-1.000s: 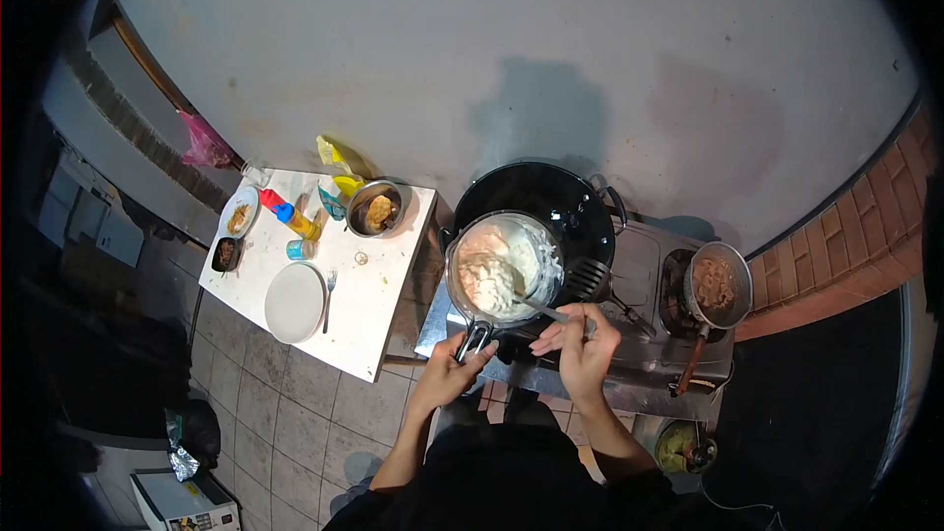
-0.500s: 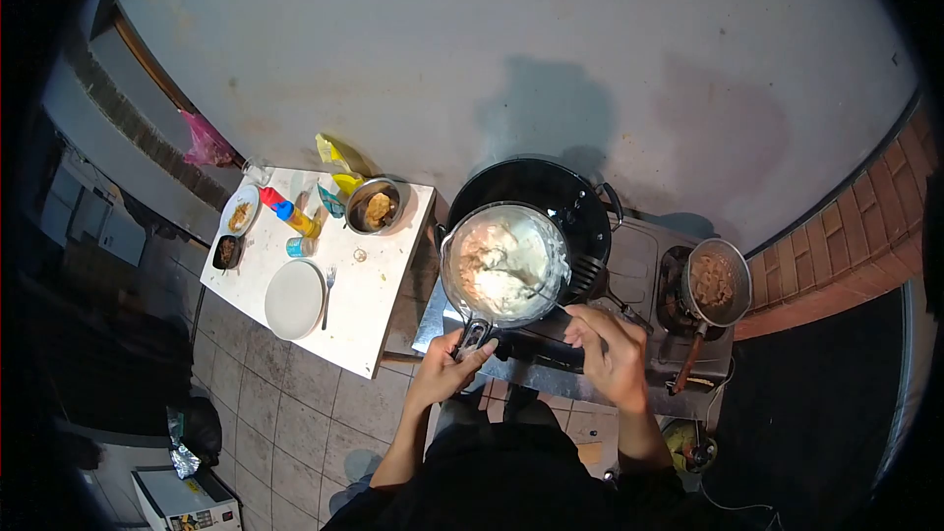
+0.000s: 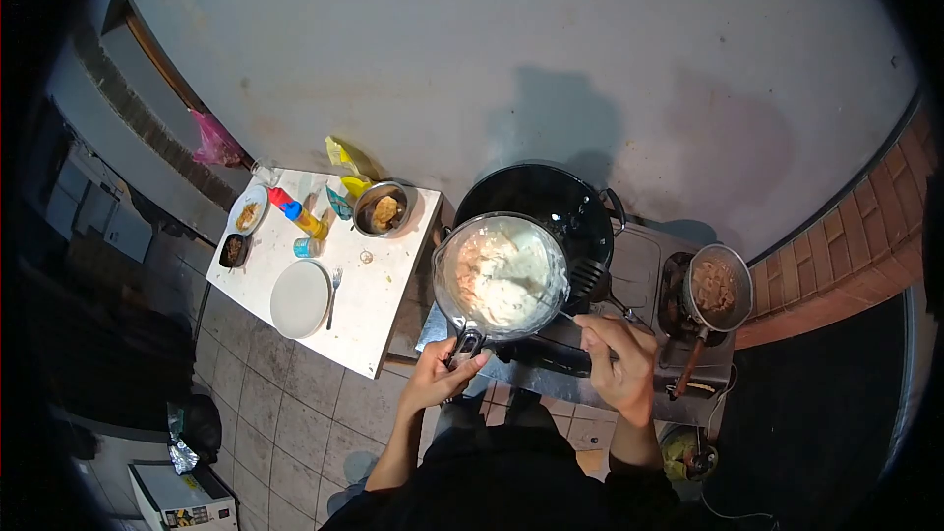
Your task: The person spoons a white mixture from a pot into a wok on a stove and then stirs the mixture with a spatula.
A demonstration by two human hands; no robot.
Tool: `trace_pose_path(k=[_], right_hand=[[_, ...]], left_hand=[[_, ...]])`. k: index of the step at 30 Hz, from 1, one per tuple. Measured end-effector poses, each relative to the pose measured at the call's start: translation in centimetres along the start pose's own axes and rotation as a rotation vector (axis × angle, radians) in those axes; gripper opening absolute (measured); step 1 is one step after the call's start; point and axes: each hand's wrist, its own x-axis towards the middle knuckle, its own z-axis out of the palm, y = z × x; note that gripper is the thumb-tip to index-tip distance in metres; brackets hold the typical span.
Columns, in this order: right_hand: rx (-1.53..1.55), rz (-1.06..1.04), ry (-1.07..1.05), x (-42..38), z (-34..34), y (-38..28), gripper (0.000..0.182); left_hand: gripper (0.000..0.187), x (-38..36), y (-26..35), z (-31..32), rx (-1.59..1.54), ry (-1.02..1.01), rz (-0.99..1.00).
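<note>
My left hand is wrapped round the handle of a clear round mixing bowl. Inside it lies a thick white creamy mixture with pinkish pieces at its left side. My right hand pinches a thin metal utensil whose far end is sunk in the mixture, so its kind is hidden. Behind and partly under the bowl is a large black pan on the stove. A black slotted turner rests just right of the bowl.
At the right a pan of food with a wooden handle sits on a burner. On the left, a white table bears a plate, a fork, sauce bottles and a metal bowl. A wall stands behind.
The bowl has shifted slightly left and down, with my left hand on its handle. My right hand has moved a little right and down, still gripping the utensil.
</note>
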Motion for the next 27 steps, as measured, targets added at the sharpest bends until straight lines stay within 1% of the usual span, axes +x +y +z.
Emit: trace_pose_path(k=[3,6,8,9,12,14,16,17,20,21,22,24,25,26,27], right_hand=[[-0.028,-0.003,0.029,1.0,0.0,-0.2,0.021],[-0.074,-0.029,0.041,1.5,1.4,-0.3,0.022],[0.027,-0.104,-0.071,1.1,2.2,-0.2,0.023],[-0.025,-0.172,-0.073,1.1,2.4,-0.4,0.025],[-0.054,-0.125,-0.118,0.9,0.8,-1.0,0.025],[-0.084,-0.137,-0.111,1.0,-0.5,-0.8,0.026],[-0.181,-0.134,-0.043,1.5,-1.4,-1.2,0.02],[-0.242,-0.128,-0.049,1.9,-1.6,-1.4,0.018],[-0.279,-0.073,-0.019,1.4,-0.5,-1.0,0.015],[-0.247,-0.084,0.041,1.0,0.2,-0.7,0.01],[-0.251,-0.084,0.04,0.2,0.9,-0.6,0.01],[-0.038,0.284,0.076,-1.4,2.2,-0.3,0.012],[0.103,0.343,0.099,-1.8,2.8,0.1,0.02],[0.096,0.342,0.105,-1.8,3.3,0.5,0.02],[0.289,0.485,0.187,-1.9,3.8,0.8,0.017]], left_hand=[[0.024,-0.3,0.0,-0.2,0.006,-0.019,0.002],[0.024,-0.5,0.1,-0.2,0.092,-0.025,0.027],[0.024,-0.4,0.4,-0.1,0.061,-0.021,0.001],[0.024,-0.4,0.4,-0.3,0.062,-0.021,0.003],[0.028,-0.3,0.4,-0.6,0.034,0.008,-0.008],[0.029,-0.2,0.8,-0.5,0.05,0.04,-0.02],[0.027,0.3,0.5,-0.6,0.074,0.035,0.018],[0.025,0.5,0.3,-0.7,0.103,0.029,0.053],[0.027,0.8,0.9,-0.4,0.175,0.038,0.107],[0.027,1.1,0.9,-0.5,0.174,0.036,0.11],[0.027,1.3,0.7,-0.7,0.208,0.031,0.12],[0.027,1.6,0.7,-0.5,0.24,0.018,0.13],[0.026,1.8,0.9,-0.3,0.234,0.01,0.133],[0.025,2.0,1.2,0.0,0.228,0.002,0.136],[0.025,2.2,1.4,0.3,0.229,-0.008,0.136]])
